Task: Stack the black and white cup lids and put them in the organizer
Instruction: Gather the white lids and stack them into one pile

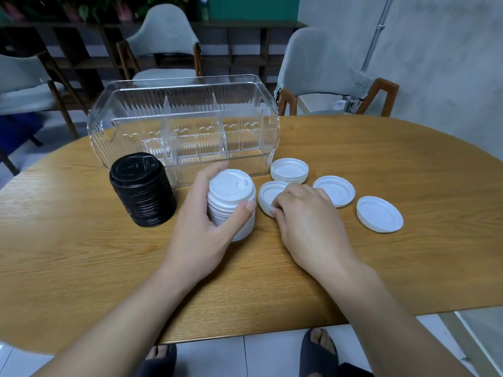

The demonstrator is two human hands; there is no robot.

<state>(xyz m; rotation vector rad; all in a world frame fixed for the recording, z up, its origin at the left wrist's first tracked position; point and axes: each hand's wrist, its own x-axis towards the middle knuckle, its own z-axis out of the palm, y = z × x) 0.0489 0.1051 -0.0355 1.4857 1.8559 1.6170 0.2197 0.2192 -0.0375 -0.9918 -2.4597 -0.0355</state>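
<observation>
A tall stack of white lids (231, 197) stands on the wooden table, and my left hand (202, 224) is wrapped around its side. To its left stands a stack of black lids (141, 190), untouched. My right hand (307, 224) pinches the rim of an upturned white lid (268, 195) lying just right of the white stack. Three more white lids lie upturned: one (289, 170) near the organizer, one (334, 190) to the right, one (379, 213) farthest right. The clear ribbed organizer (182, 104) stands behind the stacks with nothing in its compartments.
The oval wooden table (81, 254) ends close to my body, with tiled floor and my feet in dark slippers below. Grey padded chairs (321, 63) stand behind the table and a dark shelf runs along the back wall.
</observation>
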